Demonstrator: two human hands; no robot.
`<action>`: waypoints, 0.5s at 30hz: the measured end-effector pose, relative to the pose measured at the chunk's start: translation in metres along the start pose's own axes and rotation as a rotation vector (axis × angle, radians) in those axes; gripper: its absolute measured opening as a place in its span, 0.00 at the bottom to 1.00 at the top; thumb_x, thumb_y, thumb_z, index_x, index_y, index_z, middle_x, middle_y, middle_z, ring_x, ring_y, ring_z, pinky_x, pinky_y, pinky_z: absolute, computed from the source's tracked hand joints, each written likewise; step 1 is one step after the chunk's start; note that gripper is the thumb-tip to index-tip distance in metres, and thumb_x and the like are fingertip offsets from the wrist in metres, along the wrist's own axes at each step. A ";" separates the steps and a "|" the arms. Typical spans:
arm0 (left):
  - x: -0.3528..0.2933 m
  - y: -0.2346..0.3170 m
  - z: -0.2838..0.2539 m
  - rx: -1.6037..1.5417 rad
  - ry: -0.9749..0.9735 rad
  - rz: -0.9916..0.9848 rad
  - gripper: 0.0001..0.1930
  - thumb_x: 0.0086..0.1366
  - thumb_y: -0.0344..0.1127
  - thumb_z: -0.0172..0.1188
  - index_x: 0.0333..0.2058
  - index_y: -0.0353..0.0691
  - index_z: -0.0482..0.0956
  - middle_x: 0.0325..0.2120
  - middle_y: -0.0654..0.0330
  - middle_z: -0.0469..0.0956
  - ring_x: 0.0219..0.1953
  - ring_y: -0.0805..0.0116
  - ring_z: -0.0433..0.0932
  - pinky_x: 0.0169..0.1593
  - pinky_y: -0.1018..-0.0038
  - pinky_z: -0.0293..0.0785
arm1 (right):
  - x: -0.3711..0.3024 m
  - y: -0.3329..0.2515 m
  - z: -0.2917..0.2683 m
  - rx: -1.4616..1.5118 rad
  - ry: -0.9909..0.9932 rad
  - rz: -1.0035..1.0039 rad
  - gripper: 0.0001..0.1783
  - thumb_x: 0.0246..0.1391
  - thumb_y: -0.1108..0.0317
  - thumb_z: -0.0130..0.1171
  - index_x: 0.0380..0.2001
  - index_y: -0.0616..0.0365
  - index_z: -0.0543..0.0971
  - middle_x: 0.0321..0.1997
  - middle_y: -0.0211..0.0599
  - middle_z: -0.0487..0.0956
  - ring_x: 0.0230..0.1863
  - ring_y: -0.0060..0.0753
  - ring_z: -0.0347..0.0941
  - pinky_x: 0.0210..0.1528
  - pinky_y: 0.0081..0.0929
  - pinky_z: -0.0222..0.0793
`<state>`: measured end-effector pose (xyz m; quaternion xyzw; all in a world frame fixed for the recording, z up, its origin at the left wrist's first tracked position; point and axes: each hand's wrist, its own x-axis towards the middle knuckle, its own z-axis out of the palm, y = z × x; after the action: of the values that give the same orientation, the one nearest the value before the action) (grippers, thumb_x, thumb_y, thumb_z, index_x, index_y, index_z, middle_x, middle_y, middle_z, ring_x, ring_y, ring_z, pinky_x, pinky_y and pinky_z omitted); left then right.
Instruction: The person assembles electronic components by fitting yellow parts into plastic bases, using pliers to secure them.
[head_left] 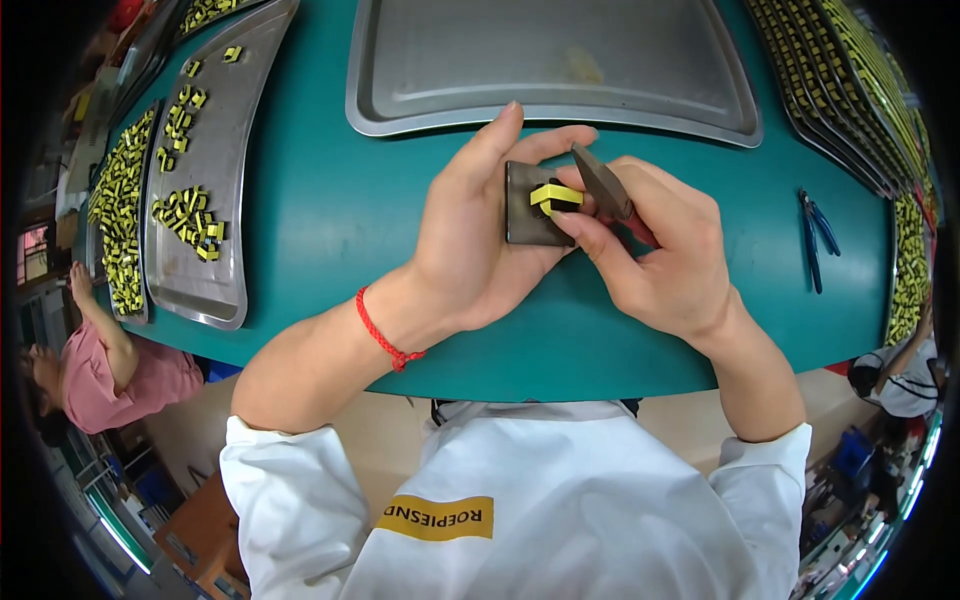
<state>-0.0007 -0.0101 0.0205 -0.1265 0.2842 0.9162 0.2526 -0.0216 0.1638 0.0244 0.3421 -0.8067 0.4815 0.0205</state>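
My left hand [450, 225] holds a dark, flat square block [522, 222] across its fingers, with the thumb stretched away from it. On the block's face sits a small yellow-and-black component [557, 195], seemingly a coil with yellow tape round it. The thumb and a finger of my right hand [670, 250] pinch this component from its right side. Tucked in the same hand is a pair of pliers [603, 187], jaws pointing up and left, with a bit of red handle showing. Whether the component touches the block or hovers just over it I cannot tell.
A large metal tray [550, 60] lies ahead on the green table [450, 365]. Trays of yellow-and-black components [125, 220] stand left, stacked trays [840, 80] right. Blue-handled cutters [815, 235] lie to the right. A person in pink [130, 370] is at the left, another [905, 370] far right.
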 end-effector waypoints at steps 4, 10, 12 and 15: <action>0.000 -0.001 0.000 -0.020 0.012 -0.002 0.34 0.74 0.57 0.36 0.59 0.29 0.65 0.44 0.47 0.79 0.49 0.55 0.75 0.59 0.59 0.66 | -0.001 0.000 0.001 -0.001 0.016 -0.004 0.12 0.47 0.77 0.68 0.38 0.67 0.81 0.26 0.38 0.76 0.25 0.30 0.71 0.28 0.22 0.66; 0.002 -0.001 -0.003 -0.008 -0.065 0.006 0.29 0.73 0.53 0.43 0.57 0.31 0.69 0.46 0.50 0.78 0.48 0.61 0.76 0.58 0.64 0.68 | -0.001 0.000 -0.008 0.140 -0.047 0.072 0.20 0.51 0.79 0.63 0.49 0.68 0.76 0.28 0.33 0.77 0.27 0.23 0.72 0.29 0.19 0.67; 0.003 -0.001 -0.002 0.068 -0.127 0.046 0.22 0.69 0.44 0.54 0.55 0.34 0.66 0.42 0.53 0.79 0.44 0.66 0.75 0.52 0.70 0.68 | -0.002 0.004 -0.009 0.248 0.029 0.055 0.23 0.54 0.79 0.58 0.55 0.69 0.71 0.30 0.31 0.77 0.28 0.19 0.72 0.29 0.16 0.67; 0.001 -0.001 0.004 0.051 -0.013 0.072 0.25 0.66 0.34 0.58 0.58 0.33 0.61 0.48 0.48 0.78 0.47 0.65 0.76 0.52 0.70 0.69 | -0.005 0.002 -0.011 0.284 0.068 0.138 0.20 0.58 0.78 0.55 0.55 0.69 0.70 0.31 0.32 0.77 0.28 0.19 0.72 0.30 0.15 0.67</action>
<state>-0.0015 -0.0061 0.0231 -0.1036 0.3102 0.9179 0.2247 -0.0222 0.1754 0.0270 0.2688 -0.7509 0.6023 -0.0340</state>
